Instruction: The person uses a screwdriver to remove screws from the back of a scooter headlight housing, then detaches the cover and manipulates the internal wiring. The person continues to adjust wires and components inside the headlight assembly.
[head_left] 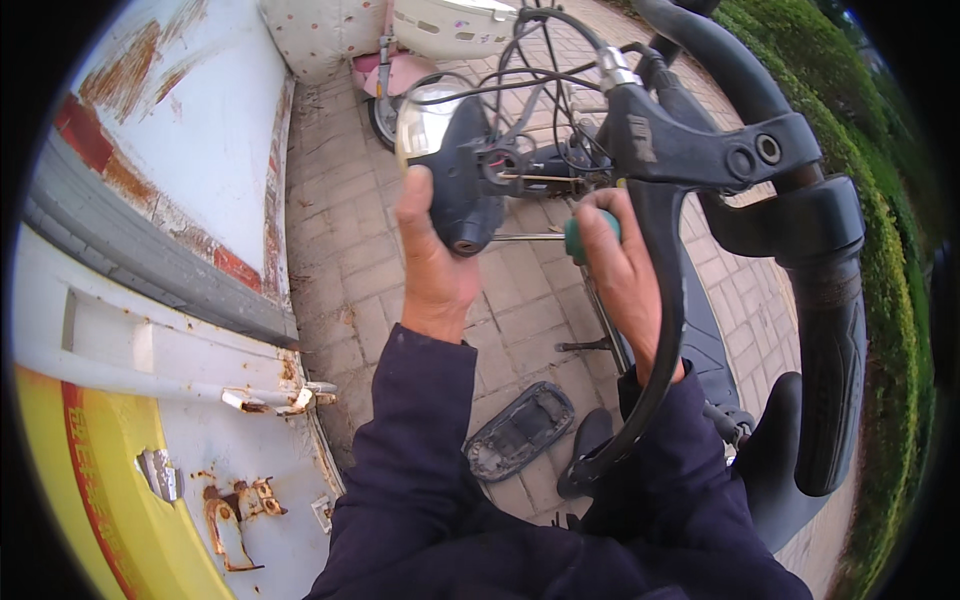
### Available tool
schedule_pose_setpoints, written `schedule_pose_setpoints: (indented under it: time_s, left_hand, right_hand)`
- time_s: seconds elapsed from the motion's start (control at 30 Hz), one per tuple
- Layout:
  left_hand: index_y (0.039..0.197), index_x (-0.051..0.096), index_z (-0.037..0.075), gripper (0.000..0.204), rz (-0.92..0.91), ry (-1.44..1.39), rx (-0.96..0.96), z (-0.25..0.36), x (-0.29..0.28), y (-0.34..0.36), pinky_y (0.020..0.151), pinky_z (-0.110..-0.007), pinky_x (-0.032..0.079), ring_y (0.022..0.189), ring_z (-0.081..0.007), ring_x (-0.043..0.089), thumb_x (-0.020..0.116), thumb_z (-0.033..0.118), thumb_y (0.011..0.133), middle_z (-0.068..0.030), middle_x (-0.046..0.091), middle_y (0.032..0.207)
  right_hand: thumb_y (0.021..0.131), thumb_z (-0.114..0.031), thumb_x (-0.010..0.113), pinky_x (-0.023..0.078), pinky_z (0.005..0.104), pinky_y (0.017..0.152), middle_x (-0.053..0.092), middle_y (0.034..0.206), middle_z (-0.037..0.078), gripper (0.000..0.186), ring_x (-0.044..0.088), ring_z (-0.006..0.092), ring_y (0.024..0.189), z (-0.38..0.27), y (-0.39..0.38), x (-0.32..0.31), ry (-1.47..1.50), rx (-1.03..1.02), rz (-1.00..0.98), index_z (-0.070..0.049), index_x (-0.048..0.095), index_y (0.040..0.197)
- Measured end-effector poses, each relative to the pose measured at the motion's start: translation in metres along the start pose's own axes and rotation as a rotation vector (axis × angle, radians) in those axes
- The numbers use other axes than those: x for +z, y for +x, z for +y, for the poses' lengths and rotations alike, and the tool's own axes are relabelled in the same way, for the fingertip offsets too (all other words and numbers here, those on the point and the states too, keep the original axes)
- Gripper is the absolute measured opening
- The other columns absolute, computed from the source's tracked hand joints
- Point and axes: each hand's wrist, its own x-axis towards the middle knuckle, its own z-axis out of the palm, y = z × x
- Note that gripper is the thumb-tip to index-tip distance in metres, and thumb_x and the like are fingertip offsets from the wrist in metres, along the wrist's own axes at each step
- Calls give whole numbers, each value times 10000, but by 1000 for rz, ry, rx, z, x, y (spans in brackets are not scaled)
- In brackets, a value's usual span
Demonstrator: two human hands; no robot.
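My left hand (435, 270) grips a black headlamp housing (462, 215) with a clear lens, just left of the handlebar. My right hand (620, 270) is closed on the green handle of a screwdriver (582, 237), whose metal shaft runs horizontally to the housing; its tip is hidden. Several black cables (525, 80) loop above and behind the housing. The black handlebar (755, 75), with brake lever (672, 310) and grip (830, 380), curves over and to the right of my right hand.
A rusty white metal door (260, 470) and wall (200, 130) stand at the left. A dark oblong part (520, 430) lies on the paving (340, 250) below my hands. A pink scooter (385, 85) is at the back, a hedge (870, 130) at the right, and a dark seat (775, 450) lower right.
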Motion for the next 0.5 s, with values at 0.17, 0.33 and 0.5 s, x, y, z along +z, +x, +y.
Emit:
schedule_pose_setpoints:
  time_s: [0.17,0.33,0.5]
  left_hand:
    - [1407,567,73,687,19,-119,-23,4,-3,4,1037,-399,507,1205,-217,622,530,618,990,-54,643,1350]
    - [1460,531,55,693,77,93,107,-2,0,6,1019,-427,500,1189,-246,611,564,560,987,-88,632,1346]
    - [1347,601,42,736,222,51,-59,3,22,-1,973,-388,522,1101,-260,638,529,665,961,-121,654,1267]
  right_hand:
    - [899,-287,759,496,387,717,597,837,143,371,584,305,724,-8,2,-12,-81,-383,-120,-19,616,1113]
    - [1058,-329,585,460,296,883,593,1086,113,377,558,169,1029,-19,-8,0,184,132,-65,0,548,1239]
    - [997,-392,632,529,398,806,699,912,186,410,698,335,897,-21,2,-16,-79,36,-108,-22,592,1167]
